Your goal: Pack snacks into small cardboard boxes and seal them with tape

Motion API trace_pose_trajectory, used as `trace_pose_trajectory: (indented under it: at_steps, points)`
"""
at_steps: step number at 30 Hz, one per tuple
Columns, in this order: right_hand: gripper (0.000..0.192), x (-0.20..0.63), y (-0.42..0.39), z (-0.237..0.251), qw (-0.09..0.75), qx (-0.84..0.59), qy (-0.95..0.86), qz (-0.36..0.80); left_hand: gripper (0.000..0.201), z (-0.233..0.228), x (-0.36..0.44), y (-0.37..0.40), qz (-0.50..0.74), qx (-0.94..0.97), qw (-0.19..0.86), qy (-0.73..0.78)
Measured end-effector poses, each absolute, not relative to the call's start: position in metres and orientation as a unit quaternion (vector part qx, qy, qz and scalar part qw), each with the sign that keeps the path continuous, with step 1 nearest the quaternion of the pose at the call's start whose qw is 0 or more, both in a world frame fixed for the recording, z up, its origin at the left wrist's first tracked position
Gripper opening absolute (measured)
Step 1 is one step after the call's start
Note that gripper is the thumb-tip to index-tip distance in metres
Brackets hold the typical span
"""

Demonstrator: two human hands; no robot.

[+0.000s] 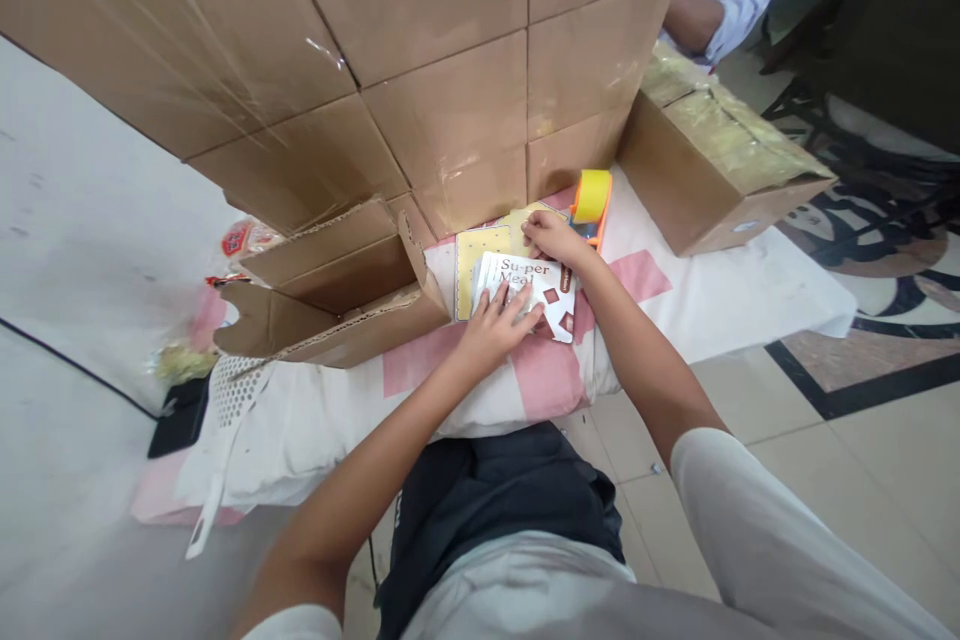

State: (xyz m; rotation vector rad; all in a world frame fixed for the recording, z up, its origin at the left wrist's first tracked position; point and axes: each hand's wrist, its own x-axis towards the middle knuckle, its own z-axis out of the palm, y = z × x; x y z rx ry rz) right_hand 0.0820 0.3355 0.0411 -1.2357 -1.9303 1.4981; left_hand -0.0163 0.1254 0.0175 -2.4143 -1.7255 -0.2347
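We've got both hands on the carton (536, 295), flat on the pink-and-white cloth (675, 300). Left hand (496, 325) presses down w/ fingers spread; right hand (551, 238) pinches its top edge. Yellow card (480, 255) lies under it, tape dispenser (591, 200) just beyond, open box (337, 285) at left.

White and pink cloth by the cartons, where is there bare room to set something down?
Most free: the cloth right of the right hand, in front of the lone carton. A smaller patch lies left of the left hand, below the open carton. It is crowded around the printed white pack, yellow sheets and tape dispenser.
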Motion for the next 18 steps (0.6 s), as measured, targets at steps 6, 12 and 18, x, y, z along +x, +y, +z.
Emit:
trace_pose_trajectory:
  at_steps: [6,12,18]
  points:
    - [0.021,0.086,0.33,0.048,0.196,-0.446,-0.675,0.554,0.045,0.012,-0.03,0.139,-0.097,-0.827,0.12,-0.54]
    - [0.022,0.089,0.328,0.052,0.197,-0.443,-0.63,0.606,0.034,0.017,-0.051,0.146,-0.149,-0.835,0.12,-0.515]
    - [0.012,0.095,0.334,0.052,0.216,-0.382,-0.559,0.703,0.045,0.009,-0.067,0.149,-0.194,-0.791,0.144,-0.562]
